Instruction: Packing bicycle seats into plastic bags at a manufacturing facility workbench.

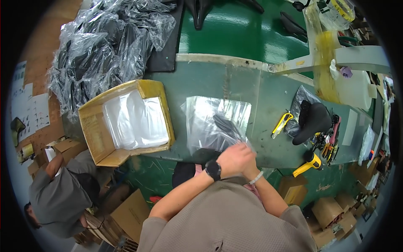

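At the near edge of the table my left hand (236, 157), with a black watch on its wrist, crosses over my right hand (251, 168). The left fingers are curled closed; what they grip is hidden. Most of my right hand, below a pale bead bracelet, is covered by the left, so its fingers do not show. Just beyond both hands a clear plastic bag (201, 117) lies flat on the table. A dark, elongated thing (226, 125), smeared by motion, shows over or in the bag and reaches toward my hands.
A cardboard box (167, 113) of clear bags stands left, before a heap of plastic-wrapped dark things (113, 46). To the right are a yellow utility knife (282, 124), a black bicycle saddle (312, 122), a yellow heat gun (308, 164) and hand tools. Another person (63, 193) works lower left.
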A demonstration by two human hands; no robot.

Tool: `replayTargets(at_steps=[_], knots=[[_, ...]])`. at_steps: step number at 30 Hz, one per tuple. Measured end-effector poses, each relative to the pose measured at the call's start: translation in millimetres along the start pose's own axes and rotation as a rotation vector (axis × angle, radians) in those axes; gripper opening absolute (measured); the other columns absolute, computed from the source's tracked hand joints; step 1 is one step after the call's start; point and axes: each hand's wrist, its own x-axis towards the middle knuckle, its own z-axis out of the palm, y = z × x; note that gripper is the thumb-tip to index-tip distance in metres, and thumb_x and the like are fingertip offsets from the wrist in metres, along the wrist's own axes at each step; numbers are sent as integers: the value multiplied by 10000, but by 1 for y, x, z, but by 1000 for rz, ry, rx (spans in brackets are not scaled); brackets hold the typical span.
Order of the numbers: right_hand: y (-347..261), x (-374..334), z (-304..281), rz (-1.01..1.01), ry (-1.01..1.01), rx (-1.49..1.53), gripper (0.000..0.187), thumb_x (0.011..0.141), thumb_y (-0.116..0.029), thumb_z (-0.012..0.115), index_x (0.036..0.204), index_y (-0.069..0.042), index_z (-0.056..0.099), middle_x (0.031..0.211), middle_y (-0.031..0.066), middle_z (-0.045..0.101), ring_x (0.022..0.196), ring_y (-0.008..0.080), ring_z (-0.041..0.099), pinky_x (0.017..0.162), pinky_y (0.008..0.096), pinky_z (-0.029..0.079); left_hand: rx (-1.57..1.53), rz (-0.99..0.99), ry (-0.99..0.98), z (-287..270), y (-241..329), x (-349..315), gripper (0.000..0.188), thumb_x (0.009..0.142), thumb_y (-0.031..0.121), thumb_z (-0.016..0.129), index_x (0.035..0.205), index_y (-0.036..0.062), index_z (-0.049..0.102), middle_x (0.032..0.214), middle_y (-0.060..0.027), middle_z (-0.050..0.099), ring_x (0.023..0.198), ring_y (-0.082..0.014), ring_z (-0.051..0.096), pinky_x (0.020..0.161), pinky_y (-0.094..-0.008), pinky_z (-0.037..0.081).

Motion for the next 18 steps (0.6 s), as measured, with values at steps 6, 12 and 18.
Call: replayTargets(at_steps=[6,12,18], knots=[[-12,35,-40,1078,145,1551,344,956,-417,519,1030,-82,532,822,8,515,624,173,550,512,287,418,78,-464,473,-43,7,-45,158,798,5,577,946,30,624,794,-127,579,730,-307,558,661,-402,448],[-42,88,-20,1053,209,1570,413,979,-359,495,1294,-91,490,766,-7,544,618,153,565,522,272,433,-602,-414,-60,-30,37,-53,246,932,217,563,1055,11,615,952,-136,645,862,-286,618,775,-360,488],[-69,103,-3,896,-85,1663,346,943,-105,523,1282,-69,469,1038,38,621,826,128,623,668,267,521,-1282,-1140,445,-77,-25,-7,303,934,394,574,1005,100,600,848,22,573,702,-47,539,535,-216,440]])
